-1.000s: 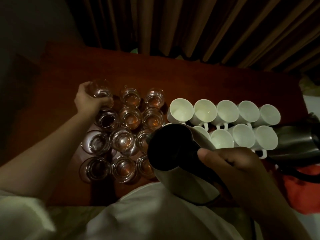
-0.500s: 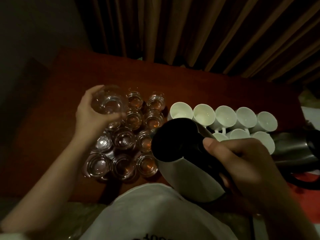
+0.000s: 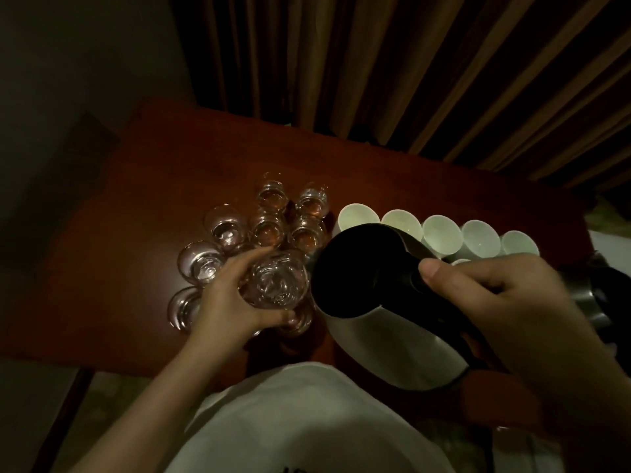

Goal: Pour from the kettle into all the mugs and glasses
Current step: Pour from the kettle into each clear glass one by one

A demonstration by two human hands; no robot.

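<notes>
while left hand (image 3: 225, 302) grips glass (image 3: 276, 279), kettle (image 3: 382, 302) tilted

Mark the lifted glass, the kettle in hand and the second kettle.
lifted glass (image 3: 276, 285), head view, on its clear base.
kettle (image 3: 386, 339), head view, on its steel side.
second kettle (image 3: 590, 295), head view, on its steel body at the right edge.

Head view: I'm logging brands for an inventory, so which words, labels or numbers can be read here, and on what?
White shirt: dark print at the bottom edge, cut off by the frame, not readable.
Kettle: no label or brand shows.
Mugs: plain white, no text.
Glasses: clear, no marks to read.
So no text in this view can be read.
</notes>
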